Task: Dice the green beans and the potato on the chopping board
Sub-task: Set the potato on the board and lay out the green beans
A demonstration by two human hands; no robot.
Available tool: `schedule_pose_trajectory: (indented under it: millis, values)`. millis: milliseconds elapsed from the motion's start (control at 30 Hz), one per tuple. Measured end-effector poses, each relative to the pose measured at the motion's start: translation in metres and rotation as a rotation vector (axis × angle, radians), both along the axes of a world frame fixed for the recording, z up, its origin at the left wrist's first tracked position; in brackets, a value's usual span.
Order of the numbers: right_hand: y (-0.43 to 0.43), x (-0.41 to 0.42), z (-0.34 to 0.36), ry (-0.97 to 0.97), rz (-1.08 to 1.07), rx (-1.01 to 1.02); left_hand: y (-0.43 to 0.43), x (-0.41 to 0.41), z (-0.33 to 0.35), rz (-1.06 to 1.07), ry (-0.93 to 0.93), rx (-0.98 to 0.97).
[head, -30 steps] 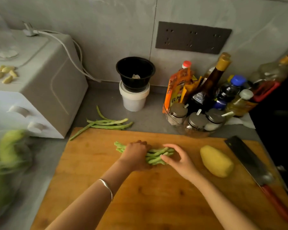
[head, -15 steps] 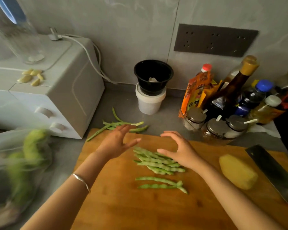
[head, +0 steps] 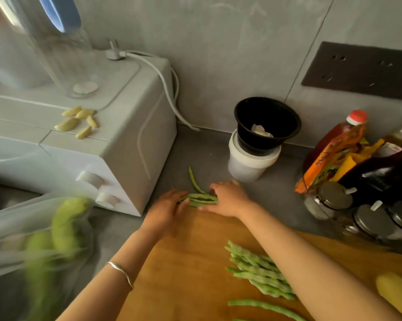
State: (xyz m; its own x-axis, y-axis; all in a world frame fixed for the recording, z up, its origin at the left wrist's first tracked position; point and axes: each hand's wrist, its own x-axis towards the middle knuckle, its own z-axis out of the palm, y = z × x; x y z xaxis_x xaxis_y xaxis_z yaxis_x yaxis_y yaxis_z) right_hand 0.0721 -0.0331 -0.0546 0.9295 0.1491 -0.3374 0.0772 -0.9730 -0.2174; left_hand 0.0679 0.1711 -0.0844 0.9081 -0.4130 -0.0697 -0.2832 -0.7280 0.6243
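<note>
Your hands have left the bean pile [head: 257,272] on the chopping board [head: 195,262] for the stray green beans [head: 201,200] just past its far edge: right hand [head: 227,198] curls round them, left hand [head: 169,205] touches their ends, grip unclear. Gathered loosely, some may drop back onto the tabletop [head: 218,158].

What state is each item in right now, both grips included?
counter beans: whole, off the chopping board
left grip: resting on their left ends; hold unclear
right grip: thumb and fingers around their right ends
board beans: whole, piled
potato: peeled, uncut where visible, on the board
black bowl: stacked in the white tub
</note>
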Motion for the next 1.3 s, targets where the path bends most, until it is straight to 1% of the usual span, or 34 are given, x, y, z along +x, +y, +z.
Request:
schedule_pose_trajectory:
  millis: [67, 167, 267, 367, 467, 567, 667, 733, 800, 900, 933, 1000, 1067, 1133, 1200, 1300]
  values:
    - [0.007, 0.004, -0.001, 0.065, 0.018, -0.019, 0.000, 0.002, -0.002, -0.011, -0.018, -0.034]
    - [0.010, 0.004, -0.010, 0.188, -0.046, 0.080, -0.001, 0.003, -0.003, -0.026, -0.068, -0.054]
    - [0.008, 0.005, -0.016, 0.242, -0.126, 0.175, -0.003, 0.004, -0.002, -0.025, -0.080, -0.063]
    - [0.004, 0.005, -0.016, 0.276, -0.163, 0.220, -0.003, 0.004, 0.000, -0.018, -0.087, -0.074]
    - [-0.002, 0.002, -0.010, 0.285, -0.145, 0.217, -0.005, 0.004, 0.005, -0.028, -0.109, -0.081]
    - [-0.016, -0.004, 0.008, 0.256, -0.129, 0.237, -0.010, 0.003, 0.015, -0.026, -0.174, -0.163]
    - [-0.040, -0.019, 0.041, 0.208, -0.164, 0.347, -0.019, -0.005, 0.037, 0.020, -0.259, -0.251]
    - [-0.061, -0.033, 0.065, 0.184, -0.192, 0.374, -0.026, -0.017, 0.056, 0.044, -0.283, -0.316]
    - [-0.078, -0.051, 0.085, 0.165, -0.206, 0.348, -0.033, -0.034, 0.075, 0.006, -0.292, -0.364]
    - [-0.091, -0.094, 0.109, 0.140, -0.200, 0.214, -0.044, -0.067, 0.099, -0.148, -0.290, -0.412]
    - [-0.091, -0.112, 0.113, 0.140, -0.201, 0.223, -0.048, -0.080, 0.103, -0.210, -0.306, -0.392]
    - [-0.089, -0.149, 0.113, 0.148, -0.191, 0.293, -0.056, -0.103, 0.103, -0.327, -0.371, -0.293]
    - [-0.085, -0.180, 0.095, 0.126, -0.188, 0.246, -0.063, -0.122, 0.090, -0.416, -0.425, -0.174]
    - [-0.083, -0.203, 0.066, 0.090, -0.205, 0.160, -0.068, -0.140, 0.067, -0.483, -0.429, -0.082]
    - [-0.081, -0.222, 0.039, 0.011, -0.152, 0.152, -0.069, -0.153, 0.040, -0.515, -0.416, 0.012]
    - [-0.085, -0.249, 0.011, -0.085, -0.061, 0.115, -0.069, -0.169, 0.010, -0.500, -0.432, 0.204]
